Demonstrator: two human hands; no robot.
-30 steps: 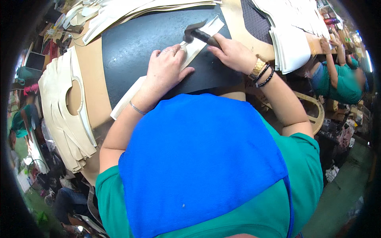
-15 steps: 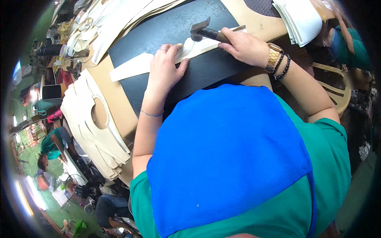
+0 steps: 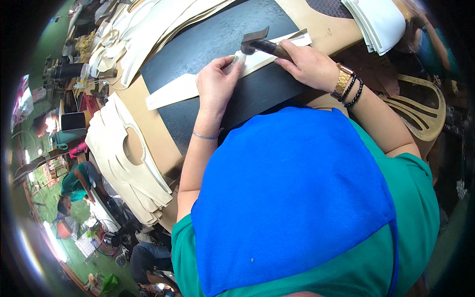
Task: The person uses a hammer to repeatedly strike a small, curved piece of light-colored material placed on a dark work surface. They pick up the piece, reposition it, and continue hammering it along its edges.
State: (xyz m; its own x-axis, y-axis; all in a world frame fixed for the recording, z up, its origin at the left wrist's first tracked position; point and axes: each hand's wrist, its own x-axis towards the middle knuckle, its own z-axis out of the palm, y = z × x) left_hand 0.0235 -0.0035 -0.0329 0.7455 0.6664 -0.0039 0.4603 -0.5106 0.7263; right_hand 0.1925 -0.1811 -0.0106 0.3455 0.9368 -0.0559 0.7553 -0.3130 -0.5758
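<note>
A long cream-white piece of sheet material, like leather (image 3: 173, 91), lies across a dark board (image 3: 198, 52) on the bench. My left hand (image 3: 216, 84) is over its middle, thumb and fingers pinched on a raised pale edge of the piece. How far that edge is folded is partly hidden by the fingers. In my right hand (image 3: 314, 67) is a hammer (image 3: 255, 40), gripped by its dark handle. Its head hovers just beyond the pinched spot, close to the piece. Toward the right end, a narrow strip of the piece stands up, showing a darker underside.
Stacked cream cut pieces (image 3: 116, 143) hang over the bench's left edge. More cream sheets (image 3: 163, 20) lie at the far left, and white ones (image 3: 376, 24) at the far right. A plastic chair (image 3: 420, 106) stands on the right. Other people work nearby.
My left hand has gone from pressing flat on the piece to pinching its edge, with fingers drawn in. The hammer stays raised near the same place. The whole view has shifted slightly.
</note>
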